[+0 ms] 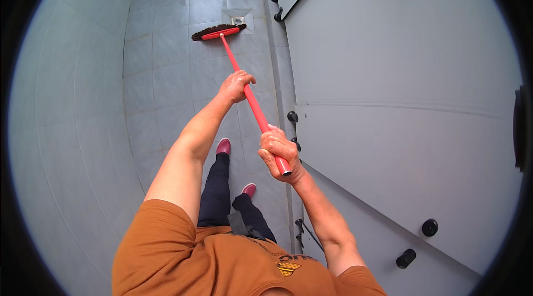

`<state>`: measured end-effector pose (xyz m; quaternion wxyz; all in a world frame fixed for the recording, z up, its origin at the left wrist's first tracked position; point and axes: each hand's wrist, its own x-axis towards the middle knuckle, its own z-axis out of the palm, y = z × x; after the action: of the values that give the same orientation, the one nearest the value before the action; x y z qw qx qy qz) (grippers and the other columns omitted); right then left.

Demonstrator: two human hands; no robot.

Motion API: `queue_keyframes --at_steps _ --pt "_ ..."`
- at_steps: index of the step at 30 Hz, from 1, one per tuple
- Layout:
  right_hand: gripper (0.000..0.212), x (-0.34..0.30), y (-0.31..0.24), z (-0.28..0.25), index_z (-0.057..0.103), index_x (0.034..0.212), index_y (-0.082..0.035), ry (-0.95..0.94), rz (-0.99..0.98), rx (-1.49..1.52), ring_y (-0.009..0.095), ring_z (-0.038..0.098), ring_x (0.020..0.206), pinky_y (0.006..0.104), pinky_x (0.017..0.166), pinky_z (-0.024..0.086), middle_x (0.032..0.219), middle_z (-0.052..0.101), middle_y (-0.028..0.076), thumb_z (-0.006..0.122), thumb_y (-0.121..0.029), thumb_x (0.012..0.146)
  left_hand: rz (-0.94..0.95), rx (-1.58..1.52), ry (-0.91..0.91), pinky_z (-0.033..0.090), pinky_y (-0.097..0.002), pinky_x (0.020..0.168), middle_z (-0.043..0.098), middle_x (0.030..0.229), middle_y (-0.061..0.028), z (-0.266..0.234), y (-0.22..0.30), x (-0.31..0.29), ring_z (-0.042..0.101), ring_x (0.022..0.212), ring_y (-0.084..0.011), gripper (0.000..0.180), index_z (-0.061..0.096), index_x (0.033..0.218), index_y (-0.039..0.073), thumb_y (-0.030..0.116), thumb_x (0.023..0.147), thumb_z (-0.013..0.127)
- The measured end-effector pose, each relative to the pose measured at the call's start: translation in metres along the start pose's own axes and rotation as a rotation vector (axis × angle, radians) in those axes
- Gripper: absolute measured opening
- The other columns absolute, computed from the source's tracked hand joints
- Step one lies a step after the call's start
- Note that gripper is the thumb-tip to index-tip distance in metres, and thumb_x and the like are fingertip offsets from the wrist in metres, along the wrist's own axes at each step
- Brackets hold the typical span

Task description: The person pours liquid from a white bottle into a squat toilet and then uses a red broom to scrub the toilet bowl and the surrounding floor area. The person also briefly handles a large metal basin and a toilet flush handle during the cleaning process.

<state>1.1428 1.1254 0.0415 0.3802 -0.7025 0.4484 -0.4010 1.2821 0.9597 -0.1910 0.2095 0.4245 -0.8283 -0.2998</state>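
A broom with a red handle (257, 111) slants across the view, from near my body to the floor ahead. My left hand (236, 85) is wrapped round the middle of the handle. Close to its top end, my right hand (278, 151) grips it, with the capped tip poking out past the fingers. The broom's red head (221, 33) with dark bristles (208, 31) rests on the grey tiles, just short of a square floor drain (238, 20).
Grey tiled floor (166, 74) runs ahead as a narrow passage. A tiled wall (72, 101) bounds it on the left. On the right stand grey partition panels (388, 46) with black feet (292, 116) on a low ledge, and black knobs (430, 227). My pink shoes (223, 146) are below.
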Motion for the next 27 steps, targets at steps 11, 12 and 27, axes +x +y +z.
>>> queue_keyframes --at_steps 11,12,27 --pt "0.014 0.021 -0.029 -0.008 0.053 0.066 -0.005 0.024 0.048 0.062 0.025 0.062 0.071 0.0465 0.102 0.039 0.068 0.056 0.009 0.062 0.005 0.07 0.102 -0.085 -0.122 0.043 -0.0381 0.078 0.06 0.066 0.0001 -0.016 -0.015 0.005 0.059 0.071 -0.0211 0.016 0.07 0.09 0.024 0.016 0.075 0.071" --pt "0.014 0.041 -0.015 -0.008 0.053 0.067 -0.005 0.012 0.04 -0.02 0.025 0.064 0.074 0.0461 0.103 0.038 0.069 0.057 0.009 0.062 0.005 0.07 0.216 0.013 -0.067 0.041 -0.0382 0.082 0.061 0.069 0.0002 -0.025 -0.03 0.028 0.059 0.072 -0.0206 0.016 0.07 0.091 0.026 0.019 0.077 0.07" --pt "0.01 -0.021 -0.035 -0.001 0.059 0.073 -0.004 0.148 0.183 0.166 0.026 0.064 0.084 0.0443 0.098 0.042 0.077 0.061 0.008 0.064 0.002 0.079 0.104 0.012 -0.401 0.045 -0.0437 0.084 0.066 0.077 -0.0059 -0.035 -0.011 -0.021 0.06 0.087 -0.0272 0.018 0.071 0.087 0.018 0.019 0.069 0.075"
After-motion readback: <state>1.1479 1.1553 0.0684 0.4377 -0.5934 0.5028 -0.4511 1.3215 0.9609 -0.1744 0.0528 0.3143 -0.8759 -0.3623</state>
